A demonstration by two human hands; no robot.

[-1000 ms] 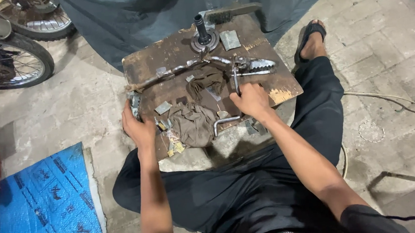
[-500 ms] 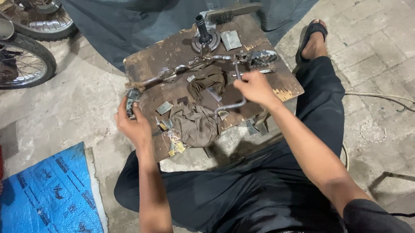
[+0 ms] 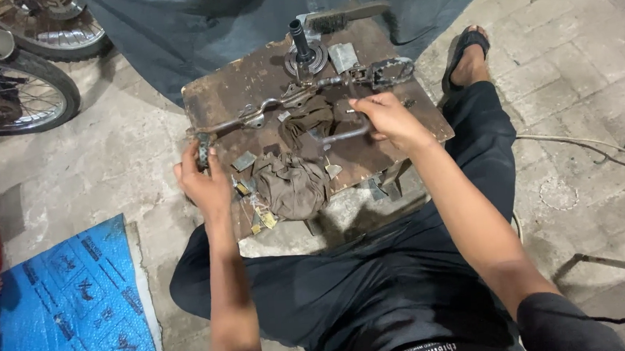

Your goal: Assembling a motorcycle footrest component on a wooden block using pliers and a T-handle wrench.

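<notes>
Left hand point(image 3: 204, 182) fingers clench the dark ribbed footpeg point(image 3: 203, 150); right hand point(image 3: 389, 120) fingers curl round the bent grey metal rod point(image 3: 342, 134) above the rusty bench point(image 3: 249, 85).

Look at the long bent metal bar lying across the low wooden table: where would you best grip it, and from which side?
Grip the bent metal bar at both ends, from the near side. It spans the wooden table, with the cluttered middle. The left hand already holds its left end; the right hand its curved rod.
</notes>
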